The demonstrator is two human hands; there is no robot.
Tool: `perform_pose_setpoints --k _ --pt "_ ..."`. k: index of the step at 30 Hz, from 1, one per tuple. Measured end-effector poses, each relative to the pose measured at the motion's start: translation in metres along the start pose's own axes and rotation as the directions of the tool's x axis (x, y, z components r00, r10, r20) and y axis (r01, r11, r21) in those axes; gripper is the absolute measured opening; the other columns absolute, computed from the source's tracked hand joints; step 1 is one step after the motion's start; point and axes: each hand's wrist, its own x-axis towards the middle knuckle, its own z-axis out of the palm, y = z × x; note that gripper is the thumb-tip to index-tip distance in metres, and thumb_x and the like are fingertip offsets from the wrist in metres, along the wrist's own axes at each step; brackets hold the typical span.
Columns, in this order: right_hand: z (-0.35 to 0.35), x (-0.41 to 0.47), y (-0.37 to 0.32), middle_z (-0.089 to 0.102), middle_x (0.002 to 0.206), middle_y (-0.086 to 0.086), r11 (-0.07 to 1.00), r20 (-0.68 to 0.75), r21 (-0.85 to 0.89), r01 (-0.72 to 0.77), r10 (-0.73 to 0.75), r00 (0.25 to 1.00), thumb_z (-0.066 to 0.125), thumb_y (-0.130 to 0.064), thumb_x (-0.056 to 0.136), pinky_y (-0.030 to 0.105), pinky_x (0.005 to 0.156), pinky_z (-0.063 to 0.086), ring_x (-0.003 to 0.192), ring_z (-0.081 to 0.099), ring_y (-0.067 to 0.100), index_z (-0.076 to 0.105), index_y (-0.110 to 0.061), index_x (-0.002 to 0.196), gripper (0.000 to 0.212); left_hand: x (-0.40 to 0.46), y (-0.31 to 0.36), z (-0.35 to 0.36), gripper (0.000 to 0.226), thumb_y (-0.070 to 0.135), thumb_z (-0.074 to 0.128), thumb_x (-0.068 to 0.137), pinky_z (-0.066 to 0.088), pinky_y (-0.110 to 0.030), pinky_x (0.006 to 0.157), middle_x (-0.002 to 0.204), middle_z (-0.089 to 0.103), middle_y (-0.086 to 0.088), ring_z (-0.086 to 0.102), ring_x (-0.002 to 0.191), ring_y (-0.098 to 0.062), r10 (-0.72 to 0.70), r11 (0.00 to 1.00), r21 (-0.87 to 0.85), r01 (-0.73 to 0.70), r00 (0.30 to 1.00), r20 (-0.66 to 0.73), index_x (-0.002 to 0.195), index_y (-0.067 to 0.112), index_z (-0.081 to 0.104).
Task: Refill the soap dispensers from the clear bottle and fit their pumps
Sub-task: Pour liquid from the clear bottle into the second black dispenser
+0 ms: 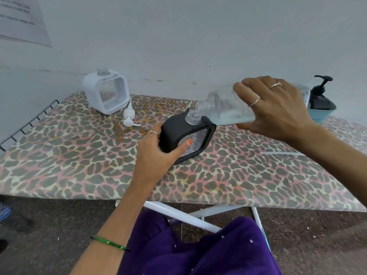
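The black square-framed soap dispenser with a clear textured window (184, 137) is stood tilted on the leopard-print ironing board cover (79, 165), near the board's middle. It is gripped by the left hand (156, 153): thumb laid across the window, other fingers wrapped round the far left side of the frame. Its clear threaded neck is uncapped.

The clear plastic refill bottle (226, 108) is held tipped nearly horizontal by the right hand (278, 110), fingers curled over the top of the body, thumb underneath. The bottle's open threaded mouth is set just above and touching or nearly touching the black dispenser's neck; contact cannot be resolved. A shallow layer of pale bluish liquid is seen pooled along the bottle's lower side.

The white square-framed dispenser with a clear textured window (106, 91) is stood at the back left, neck open. A white pump head with its tube (129, 117) is laid on the cover just beside it.

A dark pump bottle (320, 96) is seated in a teal bowl (322, 115) at far right, behind the right hand.
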Motion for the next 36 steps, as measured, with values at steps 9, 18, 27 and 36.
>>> perform_pose_setpoints --k 9,18,27,36 --pt "-0.0005 0.0002 0.0015 0.063 0.107 0.019 1.0 -0.004 -0.007 0.011 -0.011 1.0 0.075 -0.041 0.067 0.041 0.063 0.048 0.087 0.062 0.039 0.044 -0.009 0.12 0.069 0.0002 -0.0008 0.0005 0.045 0.041 0.076 0.075 0.052 -0.017 0.074 0.098 0.068 0.009 0.064 0.09 -0.002 -0.007 1.0 -0.006 0.007 1.0 0.001 0.112 0.023 0.057" --pt "-0.0004 -0.0007 0.002 0.063 0.106 0.019 1.0 -0.011 -0.008 0.015 -0.015 1.0 0.071 -0.039 0.068 0.041 0.063 0.048 0.085 0.061 0.038 0.044 -0.009 0.119 0.066 0.0001 -0.0006 -0.0001 0.043 0.043 0.075 0.075 0.051 -0.015 0.072 0.096 0.068 0.009 0.064 0.088 -0.002 0.011 1.0 -0.007 -0.011 1.0 0.001 0.11 0.027 0.055" --pt "-0.0013 -0.0001 0.0025 0.063 0.105 0.02 1.0 -0.024 0.0 0.022 -0.022 0.999 0.066 -0.04 0.068 0.041 0.063 0.048 0.085 0.062 0.039 0.044 -0.008 0.119 0.064 0.0003 -0.001 0.0001 0.041 0.039 0.076 0.077 0.051 -0.014 0.073 0.097 0.067 0.007 0.064 0.089 -0.003 0.027 1.0 -0.007 -0.027 1.0 0.0 0.11 0.028 0.054" --pt "0.0008 -0.0013 0.0042 0.063 0.106 0.019 1.0 -0.031 -0.019 0.013 -0.014 0.999 0.08 -0.037 0.066 0.042 0.062 0.048 0.086 0.062 0.039 0.045 -0.008 0.119 0.07 0.0003 -0.0014 0.0004 0.044 0.044 0.075 0.075 0.051 -0.014 0.073 0.098 0.067 0.01 0.064 0.089 -0.001 0.025 1.0 -0.016 -0.025 1.0 -0.002 0.111 0.027 0.055"
